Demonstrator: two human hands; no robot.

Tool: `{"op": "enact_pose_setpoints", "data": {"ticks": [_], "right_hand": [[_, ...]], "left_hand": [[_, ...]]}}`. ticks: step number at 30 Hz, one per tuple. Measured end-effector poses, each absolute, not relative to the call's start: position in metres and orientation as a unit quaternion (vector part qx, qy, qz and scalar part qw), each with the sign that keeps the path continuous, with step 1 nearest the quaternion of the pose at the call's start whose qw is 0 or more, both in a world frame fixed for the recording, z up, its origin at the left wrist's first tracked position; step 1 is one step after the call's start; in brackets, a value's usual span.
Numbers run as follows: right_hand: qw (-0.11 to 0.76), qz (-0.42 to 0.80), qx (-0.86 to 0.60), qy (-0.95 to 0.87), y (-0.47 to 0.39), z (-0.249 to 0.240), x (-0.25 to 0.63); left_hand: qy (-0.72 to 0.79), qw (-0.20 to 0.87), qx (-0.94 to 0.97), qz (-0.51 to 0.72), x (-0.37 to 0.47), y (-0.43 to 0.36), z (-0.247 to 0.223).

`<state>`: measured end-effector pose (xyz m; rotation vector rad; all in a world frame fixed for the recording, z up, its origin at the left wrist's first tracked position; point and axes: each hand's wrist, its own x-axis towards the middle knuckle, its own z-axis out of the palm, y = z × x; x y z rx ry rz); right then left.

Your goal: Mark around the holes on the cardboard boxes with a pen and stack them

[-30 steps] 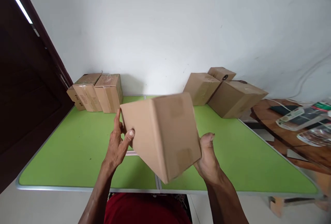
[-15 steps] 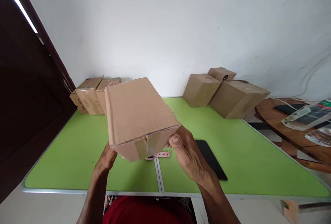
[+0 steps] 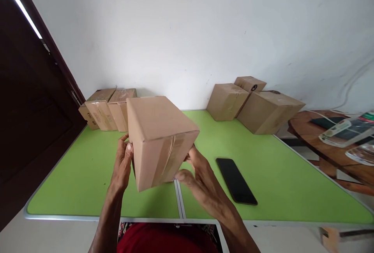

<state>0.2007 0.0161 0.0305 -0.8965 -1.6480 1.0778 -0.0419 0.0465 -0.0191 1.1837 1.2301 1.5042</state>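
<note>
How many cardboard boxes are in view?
7: one held box between the left hand and right hand; three left boxes and three right boxes toward the back of the green table. Others could be hidden behind them.

Underside of the held carton (image 3: 160, 118) out of sight, wooden table (image 3: 305, 127) and dark door (image 3: 29, 108) partly beyond the frame

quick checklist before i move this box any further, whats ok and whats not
1. Left hand on the held box: ok, at its left side.
2. Right hand on the box: ok, fingers at its right side; firmness cannot tell.
3. Box level: not ok, looks tilted.
4. Tape smooth: not ok, creased.
5. Underside sound: cannot tell, hidden.
6. Phone clear of box: ok, apart on the green table.
</note>
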Motion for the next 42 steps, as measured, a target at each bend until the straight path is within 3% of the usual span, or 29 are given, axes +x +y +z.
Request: {"op": "enact_pose_setpoints", "data": {"ticks": [4,10,21,26,33,37,40,42], "right_hand": [[0.489,0.408,-0.441,-0.632,0.017,0.025,0.203],[0.616,0.394,-0.412,-0.544,0.032,0.017,0.208],[0.613,0.371,-0.425,-0.552,0.044,0.029,0.246],[0.632,0.426,-0.401,-0.508,0.041,0.003,0.245],[0.543,0.575,-0.388,-0.473,0.023,-0.037,0.238],[0.564,0.575,-0.404,-0.433,0.021,-0.039,0.232],[0.595,0.561,-0.405,-0.409,0.018,-0.038,0.228],[0.604,0.534,-0.386,-0.448,0.014,-0.044,0.229]], "left_hand": [[0.519,0.395,0.496,0.573,-0.038,0.044,-0.008],[0.496,0.388,0.524,0.573,-0.031,0.039,0.0],[0.484,0.384,0.523,0.587,-0.024,0.038,-0.002],[0.5,0.296,0.514,0.631,-0.026,0.03,0.003],[0.479,0.064,0.565,0.669,-0.029,0.017,0.017],[0.452,0.021,0.619,0.642,-0.027,0.013,0.018],[0.446,0.036,0.607,0.657,-0.024,0.014,0.013],[0.451,0.131,0.552,0.689,-0.026,0.016,0.007]]}}
